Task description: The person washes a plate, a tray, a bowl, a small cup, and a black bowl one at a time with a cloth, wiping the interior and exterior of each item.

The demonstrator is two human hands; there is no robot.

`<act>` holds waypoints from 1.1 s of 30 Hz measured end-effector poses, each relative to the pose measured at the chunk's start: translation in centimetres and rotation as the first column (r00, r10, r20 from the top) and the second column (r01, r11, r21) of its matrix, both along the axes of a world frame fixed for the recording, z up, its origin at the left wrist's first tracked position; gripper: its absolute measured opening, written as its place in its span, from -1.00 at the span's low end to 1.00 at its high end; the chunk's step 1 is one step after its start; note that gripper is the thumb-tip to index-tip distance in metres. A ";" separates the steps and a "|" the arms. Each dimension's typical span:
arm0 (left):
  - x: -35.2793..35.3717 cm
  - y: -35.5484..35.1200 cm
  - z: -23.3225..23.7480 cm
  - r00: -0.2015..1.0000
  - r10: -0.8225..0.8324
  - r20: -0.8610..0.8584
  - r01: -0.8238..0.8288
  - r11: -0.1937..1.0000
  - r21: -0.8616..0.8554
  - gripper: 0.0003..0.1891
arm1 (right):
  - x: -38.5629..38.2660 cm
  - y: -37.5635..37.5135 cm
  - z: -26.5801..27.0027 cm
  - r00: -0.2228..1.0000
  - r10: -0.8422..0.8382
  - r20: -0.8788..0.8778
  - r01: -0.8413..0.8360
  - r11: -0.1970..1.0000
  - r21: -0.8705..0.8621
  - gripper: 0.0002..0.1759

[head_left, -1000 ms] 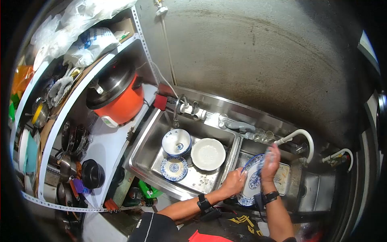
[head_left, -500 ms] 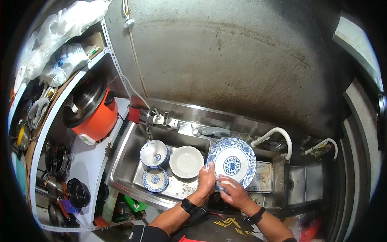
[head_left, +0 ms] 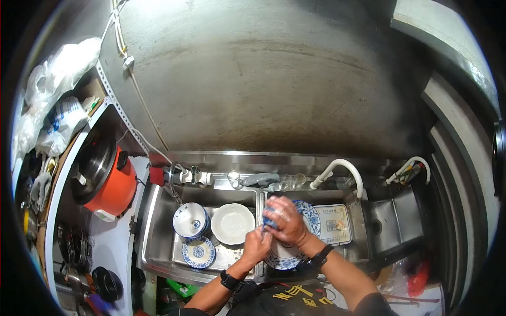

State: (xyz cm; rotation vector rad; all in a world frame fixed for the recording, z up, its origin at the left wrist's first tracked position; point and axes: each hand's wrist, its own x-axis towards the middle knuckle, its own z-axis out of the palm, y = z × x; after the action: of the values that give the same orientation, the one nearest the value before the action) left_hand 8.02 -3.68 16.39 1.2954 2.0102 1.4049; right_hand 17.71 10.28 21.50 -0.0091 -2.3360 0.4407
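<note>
My left hand [head_left: 257, 245] is closed, its fingertips pinching at the edge of a small blue object [head_left: 269, 217]. Over the same object bends my right hand [head_left: 287, 224], fingers blurred and wrapped round it; what it is cannot be made out. Beneath my right hand a large blue-patterned plate [head_left: 312, 217] shows in the right basin, partly hidden. In the left basin are a scalloped white bowl [head_left: 232, 224], stacked blue-and-white bowls [head_left: 190, 220] and a small patterned dish [head_left: 199, 253].
A rectangular tray [head_left: 334, 225] lies in the right basin. Behind it rises a white curved faucet [head_left: 342, 164]. Glasses [head_left: 234, 179] line the back ledge. An orange cooker [head_left: 112, 184] and black bowls [head_left: 107, 283] stand on the left shelf.
The large plate has gone from between my hands down into the right basin. My hands now meet at the small blue object. The view has shifted, with the sinks lower.
</note>
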 end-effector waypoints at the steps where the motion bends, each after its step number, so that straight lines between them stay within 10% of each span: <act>1: -0.2 -0.3 1.2 0.999 0.034 0.035 -0.034 0.999 -0.016 -0.78 | 0.5 1.4 0.1 0.997 -0.069 -0.023 0.069 0.997 -0.015 -0.49; 3: 0.1 -0.8 2.7 0.997 0.066 0.025 -0.069 0.992 0.102 -0.79 | 2.2 3.6 -3.4 0.898 -0.434 -0.079 0.413 0.890 -0.194 -0.46; 5: -0.5 -0.9 3.9 0.969 0.223 0.104 -0.238 0.955 0.179 -0.78 | 3.6 4.4 -5.7 0.796 -0.599 0.086 0.466 0.516 -0.719 -0.47; 6: -0.7 -0.9 4.2 0.976 0.198 0.090 -0.210 0.967 0.144 -0.78 | 3.4 4.8 -5.5 0.792 -0.607 0.071 0.464 0.522 -0.715 -0.48; 7: -0.4 -0.3 2.5 0.976 0.200 0.088 -0.211 0.965 0.153 -0.78 | 4.1 3.9 -6.4 0.858 -0.501 0.114 0.175 0.077 -0.982 -0.58; 8: 0.3 0.7 -0.7 0.926 0.279 0.255 -0.327 0.930 0.170 -0.79 | 5.3 2.5 -8.1 0.919 -0.387 0.077 -0.108 -0.435 -0.894 -0.67; 11: 2.5 2.0 -3.0 0.833 0.309 0.459 -0.435 0.878 0.198 -0.74 | 6.3 1.6 -9.9 0.923 -0.351 -0.161 -0.355 -0.607 -0.711 -0.81; 15: 1.1 0.6 -3.0 0.803 0.072 0.592 -0.201 0.967 0.154 -0.48 | 8.6 3.9 -8.9 0.927 -0.359 -0.106 -0.281 -0.482 -0.830 -0.86; 18: 0.2 -0.8 0.5 0.992 -0.038 -0.123 0.067 0.968 0.240 -0.17 | 10.8 4.6 -5.2 0.943 -0.334 -0.013 -0.156 -0.405 -0.901 -0.82; 19: -0.5 -0.6 0.8 0.991 -0.046 -0.125 0.075 0.968 0.239 -0.17 | 11.2 5.2 -5.2 0.940 -0.341 -0.015 -0.161 -0.404 -0.900 -0.82; 21: -1.4 -0.3 0.7 0.625 -0.185 -0.759 0.233 0.972 -0.045 -0.32 | 11.7 6.0 -5.5 0.967 -0.255 0.004 -0.093 -0.367 -0.925 -0.79; 25: -1.0 2.1 -0.2 0.689 -0.128 -0.713 0.468 0.831 0.303 -0.58 | 8.2 2.9 -1.9 0.816 -0.577 -0.034 -0.190 -0.212 -0.959 -0.78; 28: 1.8 2.5 1.8 0.875 -0.220 -0.431 0.354 0.898 0.261 -0.74 | 5.1 -0.1 -0.6 0.815 -0.566 -0.124 0.012 0.230 -0.973 -0.66; 30: 2.4 2.6 2.3 0.974 -0.226 -0.022 0.227 0.970 0.086 -0.79 | 3.3 -1.8 1.2 0.885 -0.350 -0.307 0.125 0.814 -0.568 -0.47; 31: 2.3 2.9 1.7 0.969 -0.201 0.144 0.188 0.977 0.098 -0.79 | 3.8 -2.7 1.4 0.937 -0.342 -0.072 0.321 0.925 -0.205 -0.51; 33: 2.1 2.5 1.5 0.972 -0.207 0.110 0.192 0.972 0.136 -0.80 | 3.9 -3.1 2.2 0.982 -0.183 -0.053 0.172 0.971 -0.169 -0.58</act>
State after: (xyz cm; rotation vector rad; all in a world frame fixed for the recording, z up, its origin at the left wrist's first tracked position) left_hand 10.09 -1.20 17.89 1.3831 1.6842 1.4941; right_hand 21.60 7.21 23.74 -0.2757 -2.2027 0.5331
